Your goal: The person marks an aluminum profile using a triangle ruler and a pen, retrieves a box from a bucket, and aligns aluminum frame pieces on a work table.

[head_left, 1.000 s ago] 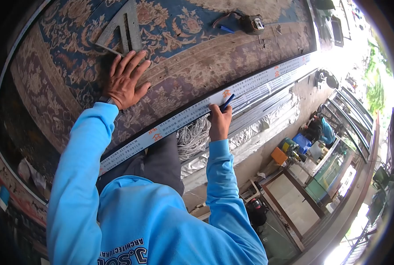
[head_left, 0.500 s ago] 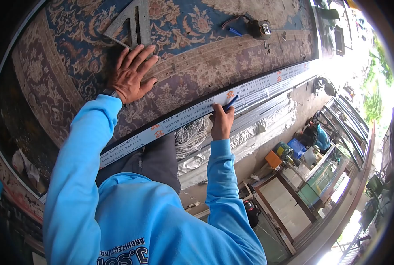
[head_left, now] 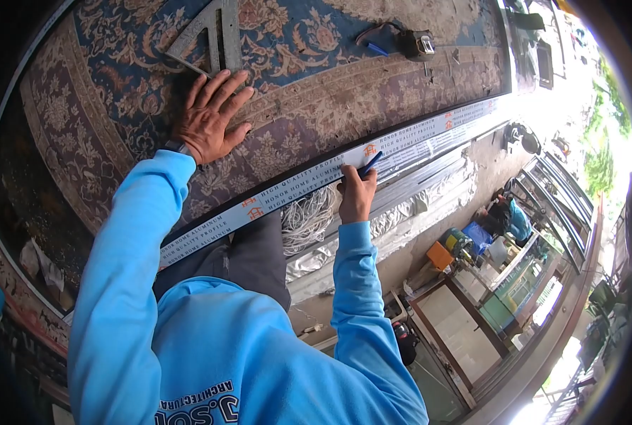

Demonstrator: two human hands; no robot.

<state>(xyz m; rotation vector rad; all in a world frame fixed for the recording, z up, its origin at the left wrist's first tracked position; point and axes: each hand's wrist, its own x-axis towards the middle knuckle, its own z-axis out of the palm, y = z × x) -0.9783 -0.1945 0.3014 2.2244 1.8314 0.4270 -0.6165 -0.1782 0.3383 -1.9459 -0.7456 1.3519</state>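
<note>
My left hand (head_left: 213,117) lies flat with fingers spread on the patterned carpet (head_left: 309,106). Its fingertips meet the lower edge of a grey metal set square (head_left: 220,42). My right hand (head_left: 358,191) grips a blue pen (head_left: 371,163) and rests at the near edge of a long aluminum profile (head_left: 294,185). White film printed with lettering and orange logos covers this profile, which runs diagonally across the carpet-covered surface in front of my body. My thumb and fingers touch the film, and the pen slants up from them.
Farther out on the carpet are a tape measure (head_left: 416,46) and a small blue object (head_left: 377,49). Beneath the profile, a bundle of white cord (head_left: 307,218) and wrapped lengths (head_left: 394,212) lie to the right. An orange box (head_left: 440,256) and framed panels (head_left: 461,326) stand beyond.
</note>
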